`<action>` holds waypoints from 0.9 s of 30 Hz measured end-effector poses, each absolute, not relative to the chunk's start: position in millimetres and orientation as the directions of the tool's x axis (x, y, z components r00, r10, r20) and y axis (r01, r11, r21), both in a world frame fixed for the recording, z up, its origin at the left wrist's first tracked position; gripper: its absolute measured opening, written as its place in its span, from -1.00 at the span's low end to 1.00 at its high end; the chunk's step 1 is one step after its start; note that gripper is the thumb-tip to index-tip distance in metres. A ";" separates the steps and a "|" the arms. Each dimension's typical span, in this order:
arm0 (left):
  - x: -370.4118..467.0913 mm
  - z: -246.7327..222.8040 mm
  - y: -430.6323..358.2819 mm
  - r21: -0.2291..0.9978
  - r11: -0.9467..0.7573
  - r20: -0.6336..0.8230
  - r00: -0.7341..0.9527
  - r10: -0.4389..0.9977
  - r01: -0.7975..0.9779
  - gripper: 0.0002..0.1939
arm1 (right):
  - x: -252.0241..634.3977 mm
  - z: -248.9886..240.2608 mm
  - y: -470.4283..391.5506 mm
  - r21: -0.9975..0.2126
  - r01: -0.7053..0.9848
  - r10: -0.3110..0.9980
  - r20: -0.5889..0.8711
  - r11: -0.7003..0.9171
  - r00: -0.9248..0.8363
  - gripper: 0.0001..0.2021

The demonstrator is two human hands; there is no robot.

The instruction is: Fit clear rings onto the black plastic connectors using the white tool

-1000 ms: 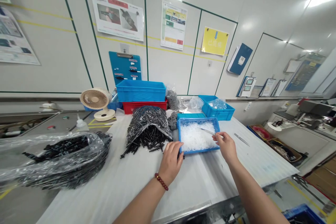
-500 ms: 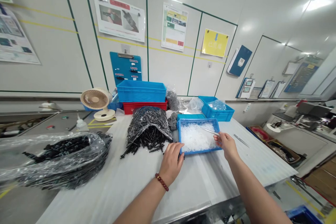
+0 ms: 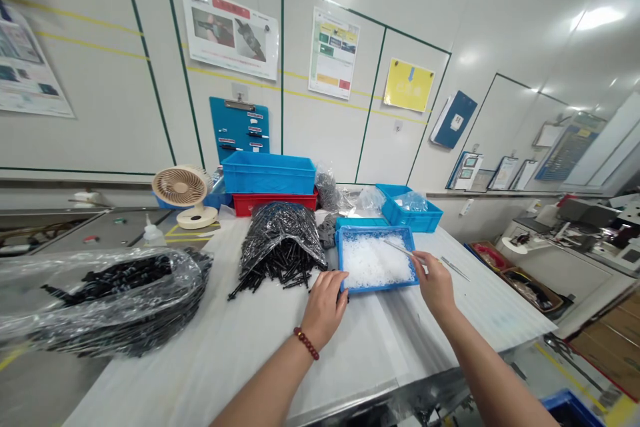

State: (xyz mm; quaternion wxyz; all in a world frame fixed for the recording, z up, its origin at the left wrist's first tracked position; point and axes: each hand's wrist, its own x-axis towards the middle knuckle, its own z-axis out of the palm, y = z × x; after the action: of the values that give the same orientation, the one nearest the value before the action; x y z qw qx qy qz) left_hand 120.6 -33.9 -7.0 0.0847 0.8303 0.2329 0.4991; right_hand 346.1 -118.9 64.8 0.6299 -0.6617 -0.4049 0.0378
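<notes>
A blue tray (image 3: 411,285) full of small, whitish, translucent pieces (image 3: 375,259) lies in front of me. My right hand (image 3: 436,285) is closed on slim metal tweezers (image 3: 399,247), whose tip reaches over the pieces. At the tray's left front corner, my left hand (image 3: 324,307) has its fingers curled together. Dark bits of a small black part show by those fingertips, though most of it is hidden. Left of the tray, a clear plastic bag (image 3: 283,223) spills black rod-like parts (image 3: 287,265) onto the white table covering (image 3: 240,347).
A second pair of tweezers (image 3: 456,268) lies right of the tray. At left rests a large plastic bag (image 3: 125,307) of black parts. Behind stand a beige fan (image 3: 183,187), a blue bin (image 3: 270,173) on a red bin (image 3: 275,204), and another blue bin (image 3: 417,219).
My right hand has turned slightly, and the tweezers' tip has shifted a little over the translucent pieces. My left hand stays by the tray corner. The whole view has shifted slightly.
</notes>
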 end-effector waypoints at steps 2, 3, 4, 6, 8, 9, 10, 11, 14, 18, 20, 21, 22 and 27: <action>121.0 -6.9 -33.3 0.377 -0.875 0.787 0.394 0.476 0.303 -0.76 | 344.5 62.4 -118.6 -0.873 0.470 0.595 0.448 0.131 0.667 -0.62; 121.2 -7.0 -32.7 0.377 -0.875 0.784 0.399 0.476 0.302 -0.77 | 343.5 61.2 -118.3 -0.882 0.451 0.598 0.437 0.138 0.672 -0.62; 121.4 -7.3 -31.9 0.376 -0.876 0.780 0.408 0.475 0.302 -0.77 | 342.2 60.1 -118.3 -0.893 0.426 0.604 0.421 0.145 0.677 -0.61; 121.7 -8.5 -29.7 0.371 -0.876 0.773 0.420 0.475 0.309 -0.78 | 338.5 58.0 -120.2 -0.917 0.369 0.637 0.377 0.153 0.673 -0.59; 122.0 -10.3 -27.3 0.356 -0.876 0.776 0.419 0.471 0.325 -0.80 | 333.0 56.0 -124.7 -0.939 0.311 0.693 0.322 0.147 0.645 -0.57; 122.2 -11.4 -26.0 0.346 -0.876 0.780 0.416 0.468 0.337 -0.80 | 329.8 54.9 -127.6 -0.948 0.285 0.724 0.295 0.141 0.624 -0.57; 122.3 -12.3 -24.8 0.332 -0.877 0.784 0.415 0.462 0.348 -0.79 | 326.4 53.7 -130.7 -0.956 0.262 0.751 0.271 0.135 0.602 -0.57; 122.4 -13.1 -23.7 0.317 -0.879 0.787 0.418 0.453 0.355 -0.79 | 323.1 52.6 -133.8 -0.962 0.241 0.774 0.250 0.129 0.582 -0.58; 121.7 -14.5 -21.5 0.263 -0.898 0.793 0.451 0.409 0.351 -0.75 | 313.7 50.0 -142.0 -0.974 0.199 0.826 0.203 0.112 0.525 -0.62; 119.0 -15.6 -22.2 0.182 -0.943 0.809 0.503 0.305 0.280 -0.63 | 303.4 49.1 -149.8 -0.970 0.224 0.861 0.192 0.094 0.471 -0.63; 118.6 -17.0 -22.2 0.175 -0.960 0.791 0.549 0.269 0.219 -0.59 | 301.7 48.6 -150.8 -0.959 0.270 0.863 0.207 0.086 0.461 -0.64; 118.8 -17.6 -22.1 0.186 -0.962 0.788 0.555 0.267 0.199 -0.59 | 301.8 48.1 -150.8 -0.951 0.298 0.863 0.217 0.081 0.456 -0.64; 119.3 -17.9 -22.5 0.183 -0.970 0.785 0.569 0.244 0.162 -0.60 | 302.2 47.5 -150.6 -0.941 0.329 0.862 0.229 0.077 0.453 -0.66; 120.2 -14.9 -33.0 0.201 -0.976 0.753 0.625 0.206 0.079 -0.60 | 292.7 45.0 -154.1 -0.869 0.490 0.832 0.327 0.077 0.448 -0.76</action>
State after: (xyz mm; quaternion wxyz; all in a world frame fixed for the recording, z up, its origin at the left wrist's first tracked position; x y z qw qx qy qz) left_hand 120.2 -33.0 -14.9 0.0744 0.8984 0.0795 0.4256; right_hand 292.7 -154.1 45.0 0.5368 -0.6604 -0.5003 0.1595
